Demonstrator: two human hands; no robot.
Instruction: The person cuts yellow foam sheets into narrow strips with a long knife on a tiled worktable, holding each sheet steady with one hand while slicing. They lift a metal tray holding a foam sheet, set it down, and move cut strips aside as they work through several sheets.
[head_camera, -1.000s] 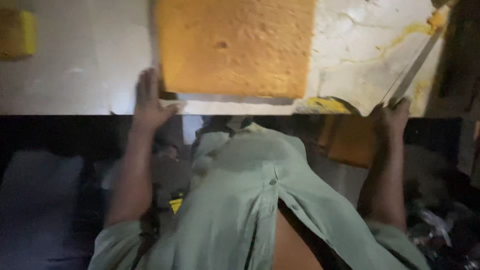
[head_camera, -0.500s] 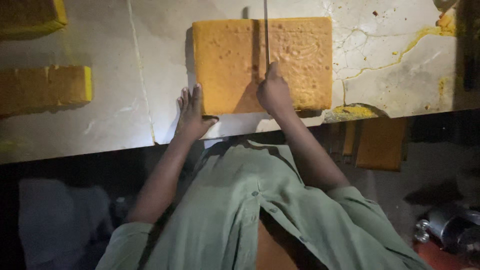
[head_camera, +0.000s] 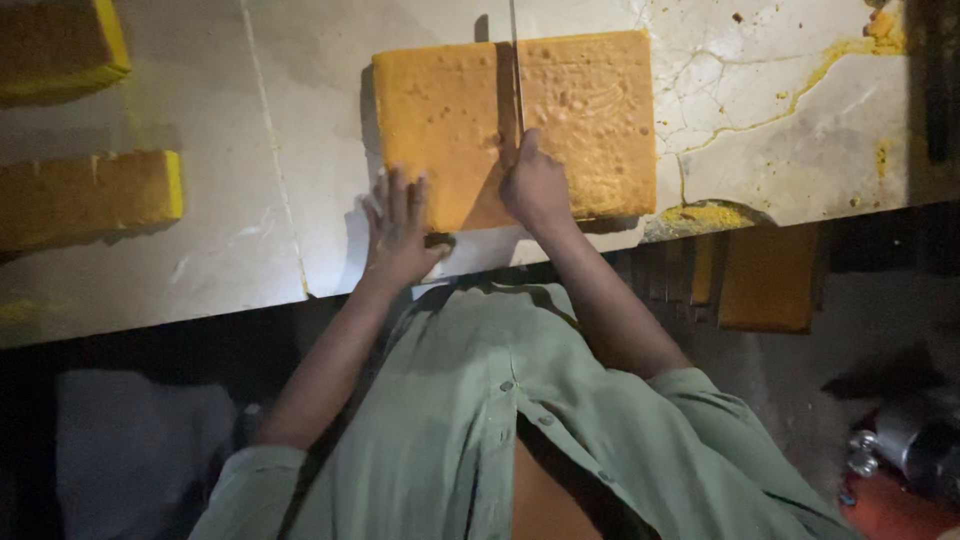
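Cutting a yellow slab at the pale table (head_camera: 250, 250).
Head view: the right hand (head_camera: 535, 185) is gripping a long blade (head_camera: 516, 70) with clenched fingers, running it across the slab (head_camera: 590, 120) near the table edge; the left hand (head_camera: 398, 225) is lying flat, fingers released, touching the slab's near-left corner.

Knife (head_camera: 515, 70) lies across slab (head_camera: 590, 120) on table (head_camera: 300, 150).

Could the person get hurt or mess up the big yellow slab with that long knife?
Maybe. The left hand lies flat at the yellow slab's near corner, close to the knife held by the right hand, so a slip might nick the fingers. The slab reaches the table edge, so it could shift.
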